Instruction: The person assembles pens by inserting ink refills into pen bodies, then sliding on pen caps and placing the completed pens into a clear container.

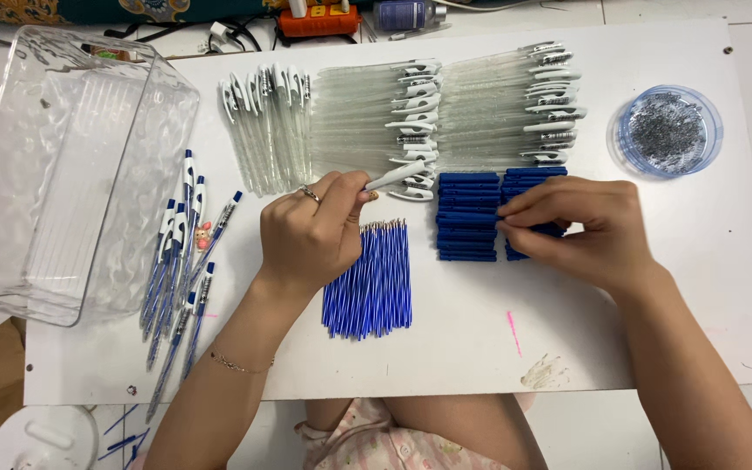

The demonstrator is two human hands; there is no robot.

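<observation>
you are pinching a pen barrel point(393, 178) in your left hand point(311, 235), at 12 o'clock of the refills point(369, 278).
your right hand point(580, 228) is pinching a blue grip point(533, 228) off the stack point(467, 218) at 3 o'clock; keep lifting just one.

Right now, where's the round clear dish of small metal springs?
The round clear dish of small metal springs sits at the white table's far right, beyond the right hand.

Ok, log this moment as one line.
left hand: holds clear pen barrel | right hand: on blue grips | blue refills: between hands
</observation>
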